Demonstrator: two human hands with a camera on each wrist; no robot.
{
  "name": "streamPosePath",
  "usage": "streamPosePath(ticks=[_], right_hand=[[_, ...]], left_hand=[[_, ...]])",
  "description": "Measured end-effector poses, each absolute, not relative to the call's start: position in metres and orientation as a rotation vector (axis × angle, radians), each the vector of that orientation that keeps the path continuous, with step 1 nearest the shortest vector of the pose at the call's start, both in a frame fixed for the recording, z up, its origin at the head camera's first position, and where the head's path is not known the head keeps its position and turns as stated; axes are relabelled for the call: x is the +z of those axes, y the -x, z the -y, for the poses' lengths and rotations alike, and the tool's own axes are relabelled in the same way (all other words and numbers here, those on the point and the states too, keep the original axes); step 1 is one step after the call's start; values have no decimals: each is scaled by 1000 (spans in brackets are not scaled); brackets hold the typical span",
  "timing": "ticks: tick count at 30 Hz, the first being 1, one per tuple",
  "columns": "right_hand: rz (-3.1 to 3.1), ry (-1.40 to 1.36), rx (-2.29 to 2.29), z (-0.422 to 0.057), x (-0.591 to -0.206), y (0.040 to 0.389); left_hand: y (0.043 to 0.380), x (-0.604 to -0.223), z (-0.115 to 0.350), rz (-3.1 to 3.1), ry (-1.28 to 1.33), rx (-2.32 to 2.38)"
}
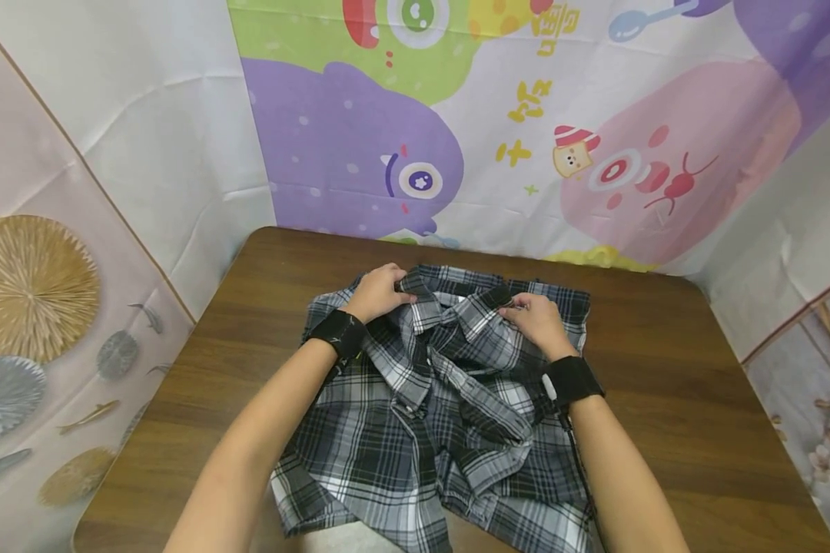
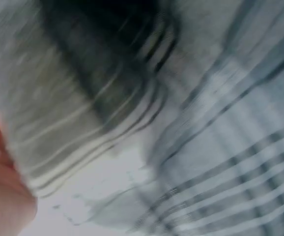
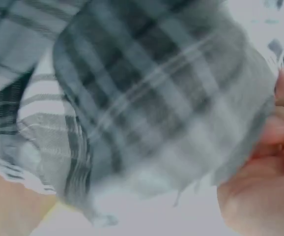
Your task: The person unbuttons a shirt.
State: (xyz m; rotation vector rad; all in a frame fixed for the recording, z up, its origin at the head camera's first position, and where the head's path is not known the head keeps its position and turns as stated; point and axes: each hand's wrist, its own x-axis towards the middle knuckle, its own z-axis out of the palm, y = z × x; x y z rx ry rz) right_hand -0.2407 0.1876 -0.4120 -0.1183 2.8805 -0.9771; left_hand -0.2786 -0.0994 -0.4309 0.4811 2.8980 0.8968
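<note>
A black, grey and white plaid shirt (image 1: 366,430) lies rumpled over the table, its collar (image 1: 425,315) toward the far side. At the collar's left side, my left hand (image 1: 382,293) pinches the cloth between thumb and fingers. My right hand (image 1: 538,319) pinches the collar's other side. In the left wrist view, blurred plaid cloth (image 2: 220,128) fills most of the picture, with part of the left hand (image 2: 7,196) at the edge. Fingers of the right hand (image 3: 260,182) grip a folded edge of the shirt (image 3: 156,98) in the right wrist view.
The brown wooden table (image 1: 664,384) extends to both sides of the shirt. Behind it hangs a cloth with cartoon figures (image 1: 360,146). Patterned curtains (image 1: 131,177) stand at the left and right. Both wrists wear black bands (image 1: 574,380).
</note>
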Motion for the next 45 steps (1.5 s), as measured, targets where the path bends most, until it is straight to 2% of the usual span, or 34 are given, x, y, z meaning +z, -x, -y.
streamPosePath(ticks=[6,11,18,22,27,35,40,45], right_hand=[[-2841,76,-1226,-180,-390,249],[-2676,-29,-1548,-173,-374,261],[-2666,-145,-1686,-164,-369,278],[-2590,-12,-1526,-162,-379,285],[-2414,134,-1365,-162,-398,282],[-2504,177,-1151,-169,-422,261],[-2539,198,-1064,-178,-432,242],[-2429,269,-953,-181,-442,222]], left_hand=[[290,-410,101,-2887,-416,1056],[293,-386,96,-3085,-376,1013],[306,-369,82,-2969,-95,1254],[314,-377,78,-2763,-101,1346],[314,-401,79,-2629,-191,1155],[285,-431,80,-2841,-252,528],[264,-438,83,-2987,-402,386],[250,-452,92,-3088,-441,283]])
